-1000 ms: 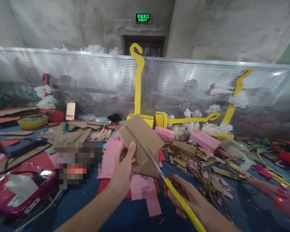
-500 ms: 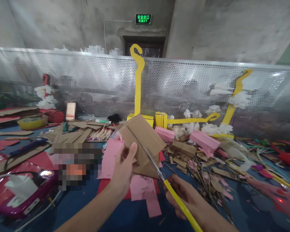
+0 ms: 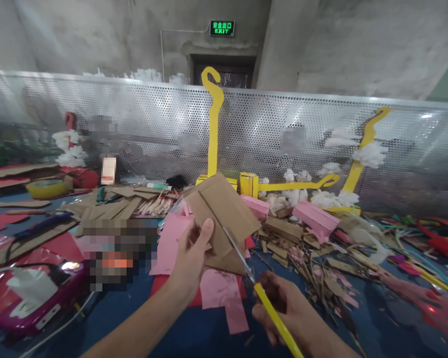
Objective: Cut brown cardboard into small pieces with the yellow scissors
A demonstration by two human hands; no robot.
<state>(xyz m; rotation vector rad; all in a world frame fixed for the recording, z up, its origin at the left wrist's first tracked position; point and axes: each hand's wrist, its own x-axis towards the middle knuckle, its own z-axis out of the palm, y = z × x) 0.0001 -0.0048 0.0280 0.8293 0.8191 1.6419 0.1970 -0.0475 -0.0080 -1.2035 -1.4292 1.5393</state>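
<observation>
A folded piece of brown cardboard (image 3: 224, 204) is pinched in my left hand (image 3: 196, 243), the thumb lying on its near face and the other fingers mostly hidden behind it. My right hand (image 3: 283, 303) grips a yellow utility knife (image 3: 272, 311). Its long metal blade reaches up to the cardboard, with the tip at the face near a crease. Whether the tip is cutting in, I cannot tell. Below the cardboard lie pink paper pieces (image 3: 224, 296) and a red sheet (image 3: 157, 293).
A yellow hook-topped stand (image 3: 213, 134) rises behind the cardboard. Pink boxes (image 3: 315, 216) and cardboard scraps (image 3: 283, 228) lie to the right. At left are a purple power strip (image 3: 41, 313), a tape roll (image 3: 47, 188) and a glue gun (image 3: 45, 223). A perforated metal panel (image 3: 153, 114) stands behind.
The cardboard has shifted slightly right in my left hand. My right hand and the knife handle have dropped a little and swung slightly left at the lower end.
</observation>
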